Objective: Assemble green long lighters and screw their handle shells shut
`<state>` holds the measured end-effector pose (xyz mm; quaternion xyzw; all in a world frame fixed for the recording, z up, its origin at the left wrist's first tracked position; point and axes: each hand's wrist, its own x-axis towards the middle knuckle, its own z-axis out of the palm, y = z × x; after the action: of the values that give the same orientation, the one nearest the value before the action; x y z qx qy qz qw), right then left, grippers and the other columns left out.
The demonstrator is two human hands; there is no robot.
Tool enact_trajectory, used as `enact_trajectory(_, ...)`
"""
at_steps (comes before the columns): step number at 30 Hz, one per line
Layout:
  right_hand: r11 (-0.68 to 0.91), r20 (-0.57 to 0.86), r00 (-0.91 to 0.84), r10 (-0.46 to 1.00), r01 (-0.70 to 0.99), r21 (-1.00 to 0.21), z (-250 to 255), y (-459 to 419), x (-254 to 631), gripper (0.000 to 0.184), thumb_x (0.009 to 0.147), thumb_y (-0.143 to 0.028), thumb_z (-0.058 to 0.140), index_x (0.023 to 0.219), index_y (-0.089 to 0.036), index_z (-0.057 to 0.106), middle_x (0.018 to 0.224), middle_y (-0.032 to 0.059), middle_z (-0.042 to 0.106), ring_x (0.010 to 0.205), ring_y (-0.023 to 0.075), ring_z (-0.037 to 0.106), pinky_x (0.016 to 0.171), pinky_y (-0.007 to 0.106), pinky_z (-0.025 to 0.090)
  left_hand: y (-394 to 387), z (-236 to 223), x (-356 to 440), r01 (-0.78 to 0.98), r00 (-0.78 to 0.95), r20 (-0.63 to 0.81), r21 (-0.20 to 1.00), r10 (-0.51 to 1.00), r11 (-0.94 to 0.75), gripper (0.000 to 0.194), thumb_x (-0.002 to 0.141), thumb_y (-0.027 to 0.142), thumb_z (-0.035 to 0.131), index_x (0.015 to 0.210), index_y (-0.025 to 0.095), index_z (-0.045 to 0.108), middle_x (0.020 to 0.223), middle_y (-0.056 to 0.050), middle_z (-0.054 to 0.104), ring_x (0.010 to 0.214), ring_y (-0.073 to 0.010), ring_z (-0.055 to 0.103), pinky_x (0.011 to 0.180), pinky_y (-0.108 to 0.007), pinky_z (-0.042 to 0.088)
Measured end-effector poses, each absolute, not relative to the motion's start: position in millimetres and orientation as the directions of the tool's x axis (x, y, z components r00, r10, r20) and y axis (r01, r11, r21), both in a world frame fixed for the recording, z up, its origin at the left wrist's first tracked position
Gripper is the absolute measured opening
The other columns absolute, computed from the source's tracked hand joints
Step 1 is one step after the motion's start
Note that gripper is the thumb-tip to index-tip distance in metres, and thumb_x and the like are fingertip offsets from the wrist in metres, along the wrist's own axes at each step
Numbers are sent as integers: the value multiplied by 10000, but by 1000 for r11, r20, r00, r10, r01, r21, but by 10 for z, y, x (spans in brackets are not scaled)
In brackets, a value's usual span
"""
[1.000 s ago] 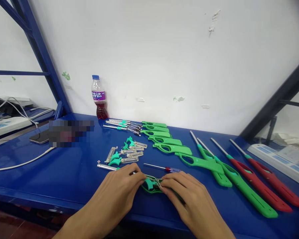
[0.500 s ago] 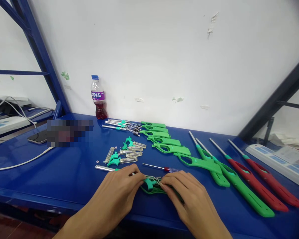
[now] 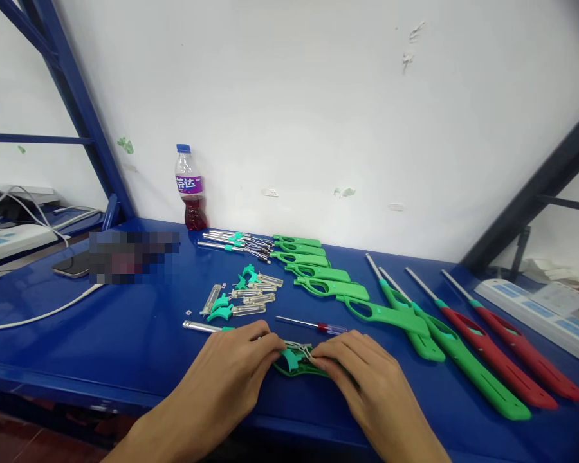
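Note:
An open green lighter casing (image 3: 305, 372) lies on the table between my hands, with a teal trigger (image 3: 292, 361) in it. My left hand (image 3: 236, 360) is closed, its thumb and forefinger pinching at the trigger's left side. From behind that hand a metal lighter tube (image 3: 202, 326) sticks out to the left. My right hand (image 3: 367, 366) bends over the casing's right part, fingertips closed on a thin pale wire (image 3: 305, 350); the fingers hide that end. Just behind the casing lies a screwdriver (image 3: 322, 327) with a clear and red handle.
Loose teal triggers (image 3: 220, 312) and clear fuel tanks (image 3: 249, 310) lie behind my left hand. Farther back are metal tubes with wires (image 3: 231, 239) and several green casings (image 3: 330, 289). Green and red lighters (image 3: 482, 337) lie right. A bottle (image 3: 191, 193) stands by the wall.
My left fingertips have shifted slightly right onto the trigger, which now sits at a different tilt in the casing. My right hand has barely moved.

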<state>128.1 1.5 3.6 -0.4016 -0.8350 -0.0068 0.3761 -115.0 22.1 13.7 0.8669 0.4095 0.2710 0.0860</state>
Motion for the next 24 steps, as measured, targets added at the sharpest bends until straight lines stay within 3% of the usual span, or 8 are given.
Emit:
enact_trajectory(13,575,533,-256,807,551,-605,111,-16,1315,115,1046,-266,697,951,-309,746,892,-59,790,810,158,757,777,214,574,239,91,-1131,560,481,447,505,754,-657,226,1064,136,560,1092,249,754,966,5,735,816,-166,714,734,-274,514)
enact_trajectory(24,595,539,-282,794,547,-589,81,-36,1335,191,1042,-155,668,973,-317,742,899,-83,795,813,143,746,783,208,558,229,51,-1119,517,507,459,515,729,-684,244,1079,120,530,1088,231,747,962,-7,716,799,-158,689,726,-265,504)
